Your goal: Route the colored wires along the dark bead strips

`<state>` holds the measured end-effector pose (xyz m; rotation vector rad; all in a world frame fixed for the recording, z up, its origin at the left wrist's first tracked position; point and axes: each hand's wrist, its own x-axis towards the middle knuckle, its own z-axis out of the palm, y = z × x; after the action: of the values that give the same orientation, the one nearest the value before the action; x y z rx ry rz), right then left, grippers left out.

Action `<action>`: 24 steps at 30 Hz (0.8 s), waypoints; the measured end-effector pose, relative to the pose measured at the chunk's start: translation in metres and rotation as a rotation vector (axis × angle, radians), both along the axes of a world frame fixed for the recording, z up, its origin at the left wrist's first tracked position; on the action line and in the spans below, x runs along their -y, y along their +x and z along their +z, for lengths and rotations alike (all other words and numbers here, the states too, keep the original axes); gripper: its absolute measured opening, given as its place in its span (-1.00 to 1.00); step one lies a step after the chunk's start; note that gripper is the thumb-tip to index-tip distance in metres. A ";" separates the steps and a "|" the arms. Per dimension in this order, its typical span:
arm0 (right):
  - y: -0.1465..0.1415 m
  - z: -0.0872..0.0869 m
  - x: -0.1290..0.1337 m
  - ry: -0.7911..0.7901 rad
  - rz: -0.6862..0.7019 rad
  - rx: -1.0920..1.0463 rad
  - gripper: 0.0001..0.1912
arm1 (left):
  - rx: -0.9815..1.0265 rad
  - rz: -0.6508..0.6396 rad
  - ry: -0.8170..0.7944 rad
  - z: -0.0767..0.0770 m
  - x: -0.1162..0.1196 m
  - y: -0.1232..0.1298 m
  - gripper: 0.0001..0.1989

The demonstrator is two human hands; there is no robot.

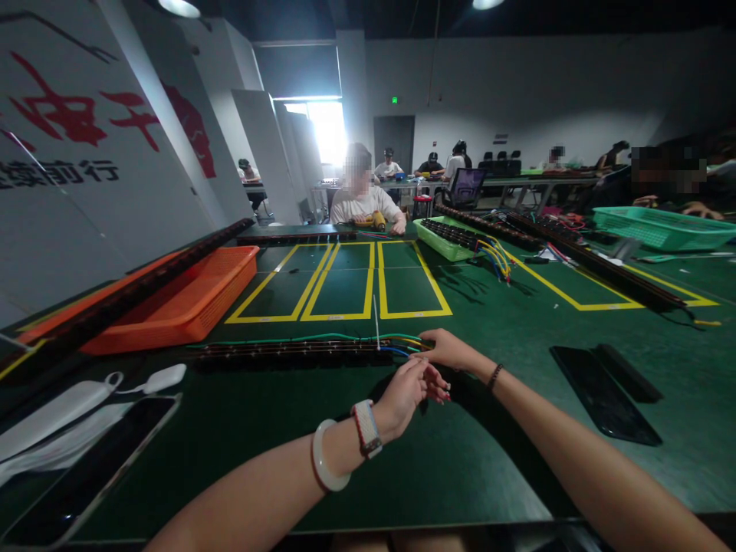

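A long dark strip [287, 351] with thin wires along it lies across the green table in front of me. Blue, yellow and green wires leave its right end. My right hand [445, 349] has its fingers closed on these wires. Just below and to its left, my left hand [411, 391] is at the wire ends, its fingers curled; what they hold, if anything, is hidden. A white cable tie [377, 322] stands upright from the strip near its right end.
An orange basket [195, 307] and a long dark strip stand at left, above a phone [97, 468] and white items. Dark flat objects [603, 391] lie at right. Green baskets [448, 245] and more strips are farther back. A person [368, 199] opposite holds a yellow tool.
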<state>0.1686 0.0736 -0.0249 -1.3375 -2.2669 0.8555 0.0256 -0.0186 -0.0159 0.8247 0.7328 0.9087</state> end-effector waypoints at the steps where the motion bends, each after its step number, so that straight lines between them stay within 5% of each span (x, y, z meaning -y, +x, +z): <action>1: 0.000 0.000 0.000 0.012 -0.002 0.017 -0.63 | 0.001 -0.001 -0.004 0.000 0.000 0.000 -0.79; 8: -0.004 0.008 0.012 0.248 0.012 0.039 -0.74 | 0.066 0.039 -0.084 0.003 -0.002 0.000 -0.75; 16: -0.014 0.018 0.034 0.773 0.078 0.409 -0.79 | 0.294 0.167 -0.214 -0.006 -0.009 0.003 -0.79; 24: -0.016 0.017 0.037 0.789 0.136 0.478 -0.87 | 0.361 0.248 -0.199 -0.007 -0.009 0.003 -0.80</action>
<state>0.1521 0.0367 -0.0074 -1.0693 -2.6227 -0.3809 0.0283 -0.0093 -0.0231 0.3827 0.6023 1.1499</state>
